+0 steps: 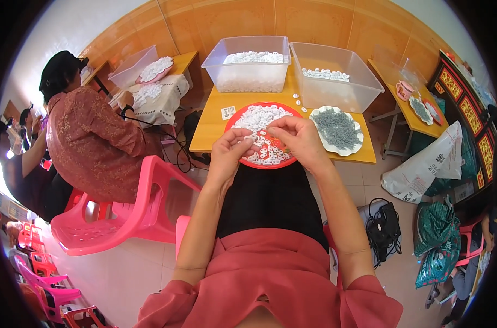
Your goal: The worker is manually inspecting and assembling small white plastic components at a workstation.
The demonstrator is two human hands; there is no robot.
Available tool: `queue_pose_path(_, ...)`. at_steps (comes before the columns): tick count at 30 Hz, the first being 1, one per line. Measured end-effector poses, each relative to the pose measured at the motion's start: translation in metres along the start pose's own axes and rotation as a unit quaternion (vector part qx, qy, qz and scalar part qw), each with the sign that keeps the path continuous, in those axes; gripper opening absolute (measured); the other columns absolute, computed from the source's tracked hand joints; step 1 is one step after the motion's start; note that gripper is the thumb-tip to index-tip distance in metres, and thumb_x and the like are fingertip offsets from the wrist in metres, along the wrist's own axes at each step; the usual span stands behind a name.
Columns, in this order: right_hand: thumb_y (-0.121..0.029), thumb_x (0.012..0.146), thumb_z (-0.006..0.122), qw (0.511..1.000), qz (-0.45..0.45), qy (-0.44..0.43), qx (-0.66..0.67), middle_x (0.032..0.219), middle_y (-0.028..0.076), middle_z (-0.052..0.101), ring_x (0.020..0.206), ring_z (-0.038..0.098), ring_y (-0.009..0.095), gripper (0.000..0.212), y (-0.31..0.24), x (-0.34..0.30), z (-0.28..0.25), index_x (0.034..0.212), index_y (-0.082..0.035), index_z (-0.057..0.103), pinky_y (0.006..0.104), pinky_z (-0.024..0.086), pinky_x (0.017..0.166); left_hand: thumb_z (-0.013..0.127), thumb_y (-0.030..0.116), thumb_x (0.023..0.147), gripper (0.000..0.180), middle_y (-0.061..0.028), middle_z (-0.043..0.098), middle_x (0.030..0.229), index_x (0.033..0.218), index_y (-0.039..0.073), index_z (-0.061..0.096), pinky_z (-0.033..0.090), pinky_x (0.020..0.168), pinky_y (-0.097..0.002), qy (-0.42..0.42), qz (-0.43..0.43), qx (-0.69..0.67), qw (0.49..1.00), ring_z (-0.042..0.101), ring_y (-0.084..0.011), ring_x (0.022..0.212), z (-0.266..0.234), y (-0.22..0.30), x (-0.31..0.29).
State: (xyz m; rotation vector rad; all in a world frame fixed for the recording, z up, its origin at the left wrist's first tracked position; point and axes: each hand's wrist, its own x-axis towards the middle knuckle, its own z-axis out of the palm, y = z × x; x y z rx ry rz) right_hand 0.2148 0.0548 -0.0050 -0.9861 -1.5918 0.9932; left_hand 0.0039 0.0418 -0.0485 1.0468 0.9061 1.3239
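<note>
A round red tray (pixel 267 167) lies at the table's near edge, with small white plastic pieces (pixel 261 114) heaped on its far side and more scattered nearer. Over its left part, my left hand (pixel 228 156) pinches one such white piece between thumb and fingers. My right hand (pixel 305 143) is closed in a pinch just to the right, its fingertips close to the left ones; whatever it holds is too small to make out. Beside it, a scalloped white plate (pixel 359 138) bears a heap of small grey pieces (pixel 336 128).
Two clear plastic bins (pixel 248 82) (pixel 363 90) with white pieces stand on the table's (pixel 207 131) far side. A small white card (pixel 228 112) lies left of the tray. At left, a person (pixel 95 136) sits on a pink chair (pixel 145 218). Sacks (pixel 429 164) lie right.
</note>
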Motion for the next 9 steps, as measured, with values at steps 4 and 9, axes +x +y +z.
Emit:
queue_pose_path(4, -0.011, 0.096, 0.074, 0.989, 0.076, -0.044, 0.119, 0.088, 0.003, 0.074, 0.075, 0.063, 0.005, 0.016, -0.003, -0.006, 0.011, 0.103, 0.003, 0.077, 0.0225, 0.05, 0.065, 0.068, 0.001, 0.098, 0.02, -0.0093, 0.072, 0.098, 0.117, -0.002, 0.067, 0.058, 0.076, -0.0236, -0.002, -0.011, -0.021, 1.0, 0.074, -0.0151, 0.087, -0.004, 0.003, -0.013)
queue_pose_path(9, -0.011, 0.096, 0.074, 0.996, 0.023, -0.072, 0.047, 0.098, 0.005, 0.077, 0.088, 0.071, 0.011, 0.016, 0.019, -0.006, 0.024, 0.107, 0.0, 0.079, 0.0199, 0.054, 0.08, 0.071, 0.007, 0.098, 0.032, -0.0086, 0.074, 0.106, 0.129, 0.002, 0.063, 0.057, 0.075, -0.0209, -0.004, 0.038, 0.009, 0.999, 0.073, -0.013, 0.086, 0.001, -0.006, -0.016)
